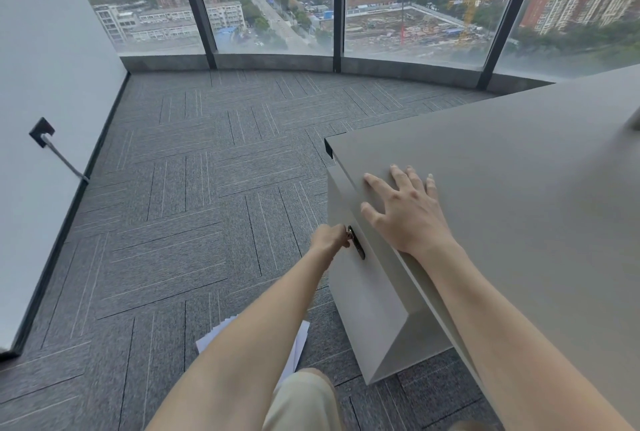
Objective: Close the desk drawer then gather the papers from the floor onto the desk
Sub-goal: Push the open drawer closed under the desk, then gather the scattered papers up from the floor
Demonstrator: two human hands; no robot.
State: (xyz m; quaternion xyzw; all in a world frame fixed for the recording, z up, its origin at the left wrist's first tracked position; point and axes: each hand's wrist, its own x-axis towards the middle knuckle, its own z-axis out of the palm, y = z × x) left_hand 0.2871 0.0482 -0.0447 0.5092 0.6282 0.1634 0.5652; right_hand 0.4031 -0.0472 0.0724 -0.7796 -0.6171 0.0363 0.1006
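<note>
Lying flat with fingers spread, right hand (405, 212) on the grey counter (519, 188) at the right of the frame, holding nothing. Pinching the dark drawer handle (356, 243) at the middle, left hand (330, 239) grip closed tight. Lying on the carpet floor (194, 188) at the bottom middle, white papers (298, 344), partly hidden under the left arm.

text: none legible | labels: none | signs: none | numbers: none
</note>
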